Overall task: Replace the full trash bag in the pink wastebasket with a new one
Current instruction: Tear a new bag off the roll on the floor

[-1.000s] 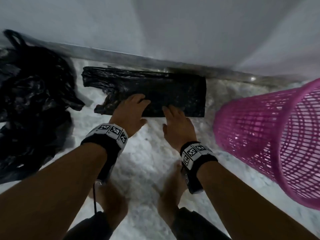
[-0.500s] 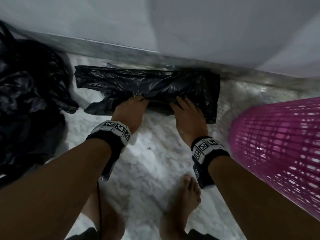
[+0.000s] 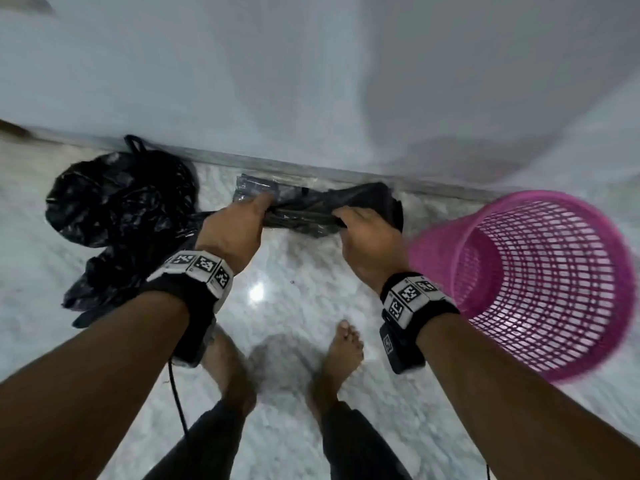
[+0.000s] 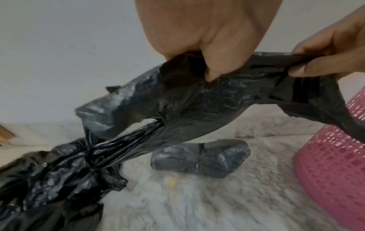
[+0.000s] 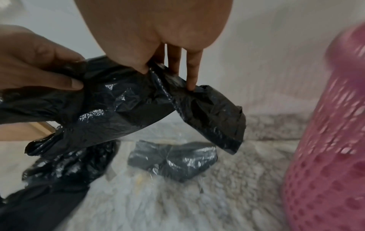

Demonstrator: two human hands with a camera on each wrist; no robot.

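Note:
A new black trash bag (image 3: 304, 213) hangs crumpled above the floor, stretched between both hands. My left hand (image 3: 263, 206) grips its left part, thumb pressed into the plastic (image 4: 215, 68). My right hand (image 3: 341, 218) pinches the right part between thumb and fingers (image 5: 156, 65). The bag's loose end (image 5: 221, 125) droops on the right, and a twisted length (image 4: 122, 148) trails down to the left. The pink mesh wastebasket (image 3: 540, 282) stands tilted at the right with no bag in it. The full, tied black bag (image 3: 117, 202) lies by the wall at the left.
A folded pack of black bags (image 4: 199, 157) lies on the marble floor (image 3: 277, 306) under the held bag, against the skirting. A white wall (image 3: 311, 81) closes the far side. My bare feet (image 3: 339, 358) stand just behind the hands.
The new bag lay flat on the floor under my hands; now both hands grip it and have lifted it. My head has risen, so the view is wider.

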